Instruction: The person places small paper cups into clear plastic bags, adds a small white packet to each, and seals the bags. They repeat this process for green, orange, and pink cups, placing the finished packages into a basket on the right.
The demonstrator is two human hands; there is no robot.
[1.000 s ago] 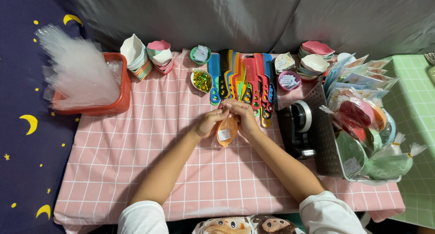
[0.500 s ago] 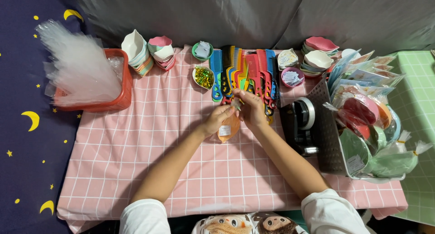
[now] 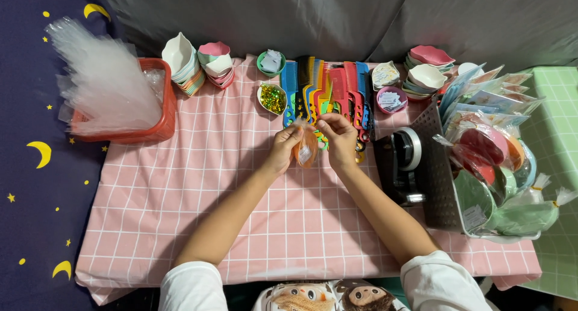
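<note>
hands meet over the pink checked worktop (image 3: 180,214): my left hand (image 3: 283,149) and right hand (image 3: 339,139) both have their grip pinched on a small orange item in a clear bag (image 3: 306,147), held just in front of the row of coloured combs (image 3: 328,88). a black tape dispenser (image 3: 402,163) stands near my right forearm.

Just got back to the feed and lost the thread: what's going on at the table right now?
A person works with both bare hands over a pink checked tablecloth. The left hand and right hand together hold a small orange item in a clear bag, pinching its top, just in front of a row of coloured combs. A red basket of clear bags stands at the left, a tape dispenser and a bin of wrapped items at the right.
</note>
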